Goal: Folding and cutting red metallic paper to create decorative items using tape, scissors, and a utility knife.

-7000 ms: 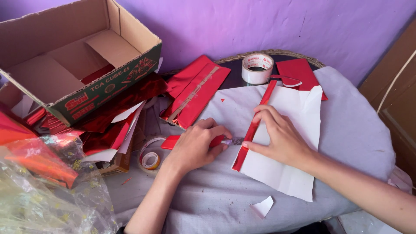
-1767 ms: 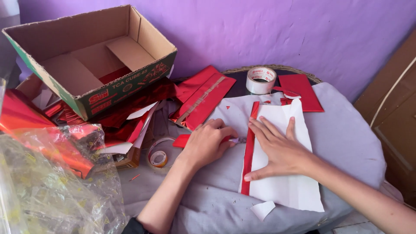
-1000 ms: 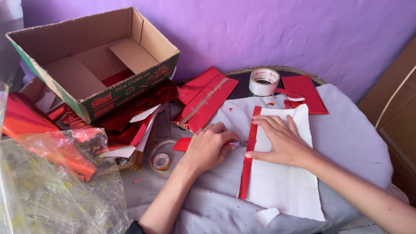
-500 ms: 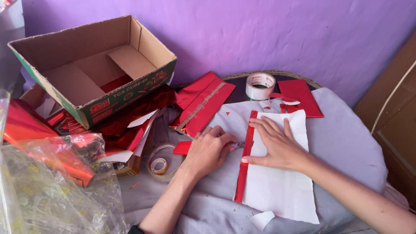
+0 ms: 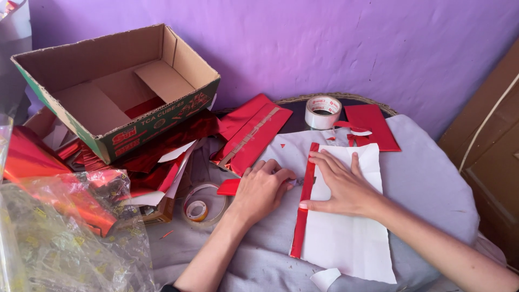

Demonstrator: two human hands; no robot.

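Observation:
A white sheet (image 5: 346, 238) lies on the grey cloth with a shiny red foil strip (image 5: 301, 221) folded along its left edge. My right hand (image 5: 340, 186) lies flat on the sheet, fingers spread, fingertips pressing on the red strip. My left hand (image 5: 262, 189) is closed around a small red-handled tool (image 5: 230, 187), its tip touching the strip's left side near my right fingertips. I cannot make out the tool's blade.
An open cardboard box (image 5: 116, 89) stands at the back left above a heap of red foil sheets (image 5: 162, 157). A tape roll (image 5: 323, 112) and red envelopes (image 5: 373, 125) lie behind the sheet. A second tape roll (image 5: 201, 204) and crinkled clear plastic (image 5: 59, 243) are at left. A wooden door (image 5: 486, 151) is at right.
The sheet has been turned from slanted to nearly straight. My right hand has slid up its left edge along the red strip, and my left hand stays beside it with the tool.

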